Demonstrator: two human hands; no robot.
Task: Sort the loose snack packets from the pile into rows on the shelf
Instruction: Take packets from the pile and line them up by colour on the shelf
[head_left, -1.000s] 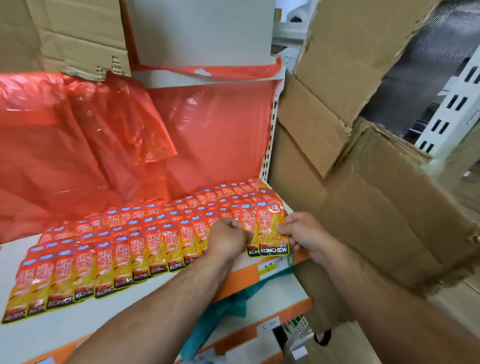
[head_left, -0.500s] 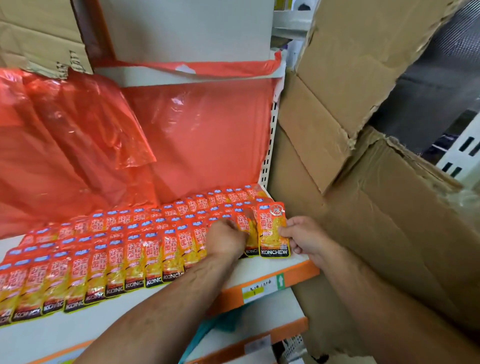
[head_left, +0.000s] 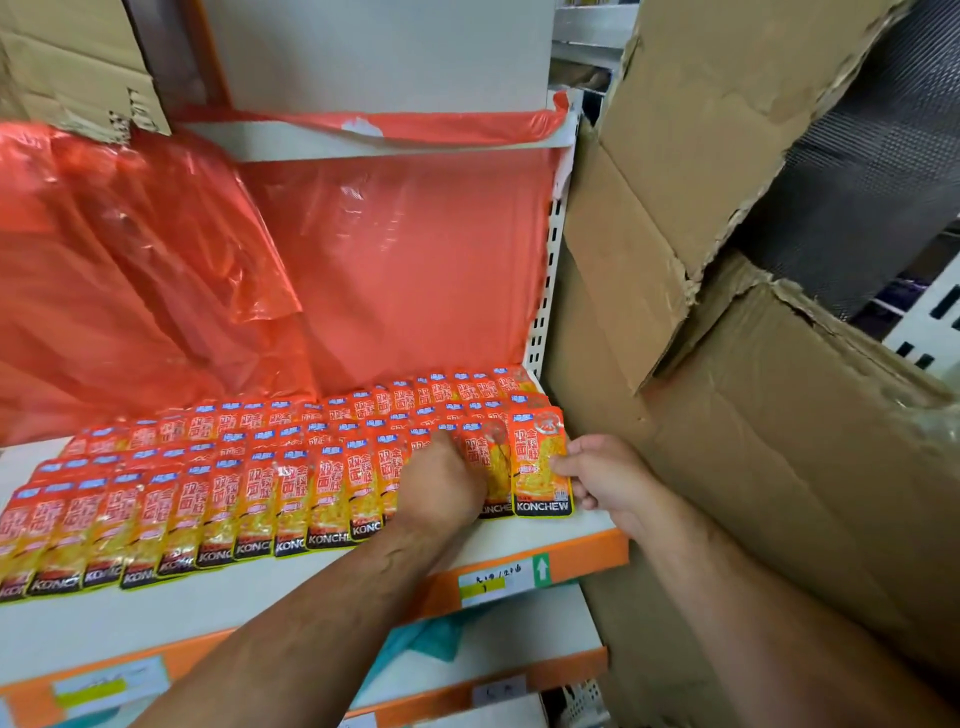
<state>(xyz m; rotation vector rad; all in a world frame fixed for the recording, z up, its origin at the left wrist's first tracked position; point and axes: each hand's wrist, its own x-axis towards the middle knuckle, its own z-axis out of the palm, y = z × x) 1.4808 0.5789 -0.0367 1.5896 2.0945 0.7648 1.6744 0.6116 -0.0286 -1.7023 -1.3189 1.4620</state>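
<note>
Packet rows (head_left: 218, 499) lie overlapped on shelf (head_left: 156, 618), plastic sheet (head_left: 363, 270) behind. Left hand (head_left: 441, 488) on front row near right end. Right hand (head_left: 602, 478) holds rightmost packet (head_left: 540, 462) by its right edge. Cardboard boxes (head_left: 779, 467) stacked right of shelf. 1 lower shelf (head_left: 498, 639) below.

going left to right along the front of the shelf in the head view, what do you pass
front row of packets → left hand on the row → end packet → right hand pinching it → cardboard box

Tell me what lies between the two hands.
Head view: the end packet, pinched by the right hand, and its overlapped neighbour beside the left hand.
</note>
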